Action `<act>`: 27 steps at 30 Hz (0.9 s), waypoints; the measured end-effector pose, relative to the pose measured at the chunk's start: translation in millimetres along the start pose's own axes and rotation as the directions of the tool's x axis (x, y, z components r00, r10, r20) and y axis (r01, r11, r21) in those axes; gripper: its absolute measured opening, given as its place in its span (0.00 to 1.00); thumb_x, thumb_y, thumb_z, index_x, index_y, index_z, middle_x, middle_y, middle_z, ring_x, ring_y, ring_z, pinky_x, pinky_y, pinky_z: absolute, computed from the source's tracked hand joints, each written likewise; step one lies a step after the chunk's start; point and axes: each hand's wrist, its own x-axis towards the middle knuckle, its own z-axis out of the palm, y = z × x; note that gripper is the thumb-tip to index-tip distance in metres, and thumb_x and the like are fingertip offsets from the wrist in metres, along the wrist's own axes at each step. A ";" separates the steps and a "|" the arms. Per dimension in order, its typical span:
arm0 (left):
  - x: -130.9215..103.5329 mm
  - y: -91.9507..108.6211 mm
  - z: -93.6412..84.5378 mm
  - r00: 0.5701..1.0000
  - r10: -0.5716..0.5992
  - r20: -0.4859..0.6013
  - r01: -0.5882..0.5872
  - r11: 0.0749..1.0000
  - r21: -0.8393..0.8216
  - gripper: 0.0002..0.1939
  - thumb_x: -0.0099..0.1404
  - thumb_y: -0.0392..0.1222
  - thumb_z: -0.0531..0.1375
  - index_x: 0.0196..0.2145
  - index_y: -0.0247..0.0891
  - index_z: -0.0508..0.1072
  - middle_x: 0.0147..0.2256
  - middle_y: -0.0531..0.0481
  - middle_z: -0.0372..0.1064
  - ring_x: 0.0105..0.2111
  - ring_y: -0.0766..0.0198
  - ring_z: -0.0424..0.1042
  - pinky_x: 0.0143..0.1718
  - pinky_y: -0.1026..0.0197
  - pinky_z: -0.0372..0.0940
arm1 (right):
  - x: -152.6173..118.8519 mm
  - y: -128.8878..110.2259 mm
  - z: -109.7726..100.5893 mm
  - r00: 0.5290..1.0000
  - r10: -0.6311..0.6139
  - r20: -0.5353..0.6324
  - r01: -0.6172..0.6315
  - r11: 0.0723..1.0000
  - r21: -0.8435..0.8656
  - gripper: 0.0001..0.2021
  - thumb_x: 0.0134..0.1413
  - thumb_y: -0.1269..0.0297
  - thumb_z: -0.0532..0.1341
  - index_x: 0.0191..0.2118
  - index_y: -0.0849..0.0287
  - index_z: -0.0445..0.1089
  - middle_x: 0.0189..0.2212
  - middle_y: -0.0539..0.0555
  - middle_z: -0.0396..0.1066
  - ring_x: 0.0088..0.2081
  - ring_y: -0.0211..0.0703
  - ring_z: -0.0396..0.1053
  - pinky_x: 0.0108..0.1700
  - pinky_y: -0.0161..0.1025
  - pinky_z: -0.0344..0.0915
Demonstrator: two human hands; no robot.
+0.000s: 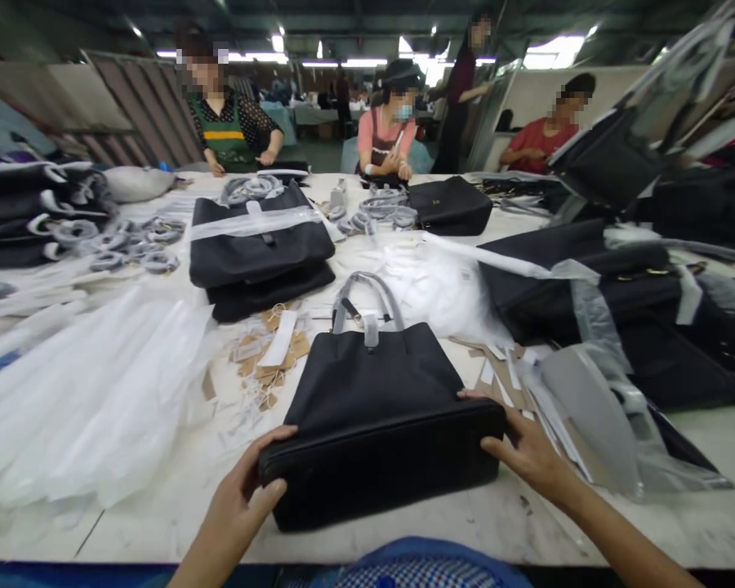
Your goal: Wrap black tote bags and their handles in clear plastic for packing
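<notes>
A black tote bag (376, 392) lies flat on the white table (159, 506) right in front of me, its base toward me and its wrapped grey handles (367, 298) pointing away. My left hand (245, 490) grips the left corner of the bag's base, thumb on top. My right hand (523, 449) holds the right corner of the base, fingers along its edge.
Clear plastic bags (91, 392) are heaped at left. Paper tags (273, 351) lie behind them. More black bags (257, 245) are stacked mid-table and piled at right (618, 302). Several people work along the far side of the table.
</notes>
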 end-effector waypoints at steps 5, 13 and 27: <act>-6.7 -13.6 19.3 0.982 -0.038 -0.185 0.064 0.989 0.136 0.26 0.58 0.62 0.61 0.47 0.42 0.74 0.50 0.46 0.75 0.54 0.47 0.70 0.59 0.47 0.63 | -9.8 -9.0 -2.4 0.997 0.044 -0.065 -0.048 0.998 -0.051 0.24 0.53 0.50 0.66 0.53 0.54 0.71 0.55 0.59 0.70 0.57 0.56 0.67 0.59 0.49 0.65; 6.4 -1.0 27.9 0.934 -0.237 -0.268 0.272 0.957 0.103 0.28 0.58 0.66 0.59 0.43 0.39 0.75 0.42 0.48 0.78 0.49 0.47 0.73 0.50 0.51 0.69 | 1.7 -13.5 13.3 0.949 0.302 -0.086 -0.290 0.948 0.130 0.19 0.57 0.47 0.61 0.45 0.56 0.75 0.38 0.53 0.78 0.37 0.49 0.75 0.42 0.43 0.71; 10.1 -1.1 31.6 0.981 -0.037 -0.189 0.082 0.967 0.239 0.24 0.62 0.60 0.57 0.46 0.38 0.71 0.42 0.45 0.76 0.44 0.51 0.75 0.47 0.52 0.68 | -9.4 3.0 36.6 0.918 0.312 -0.246 -0.324 0.946 -0.010 0.31 0.52 0.37 0.58 0.53 0.56 0.69 0.47 0.58 0.76 0.48 0.58 0.74 0.49 0.47 0.71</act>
